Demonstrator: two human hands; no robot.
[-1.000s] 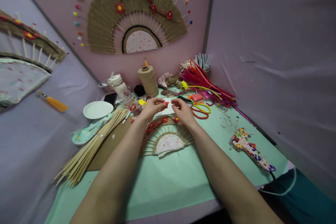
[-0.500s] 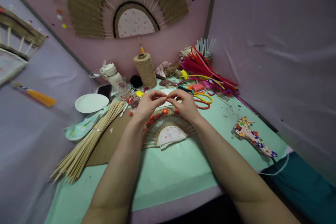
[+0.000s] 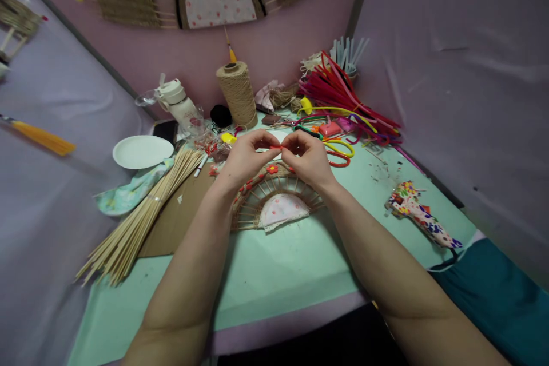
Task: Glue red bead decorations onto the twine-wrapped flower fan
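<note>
The bare left hand [image 3: 249,155] and bare right hand [image 3: 311,161] meet fingertip to fingertip, both pinched narrowly on a small red piece [image 3: 275,147], mostly hidden between them. Below their fingers, nearer the body, lies a brown, half-round fan with red flowers [image 3: 284,210].

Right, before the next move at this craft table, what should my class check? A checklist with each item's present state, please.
1. Small red piece secured: ok, pinched between the left hand and right hand.
2. Whole piece visible: not ok, the hands cover most of it.
3. Small fan on the table: ok, lying there, partly hidden.
4. Patterned glue gun clear of the right forearm: ok, lying apart.
5. Glue gun hot: cannot tell.
</note>
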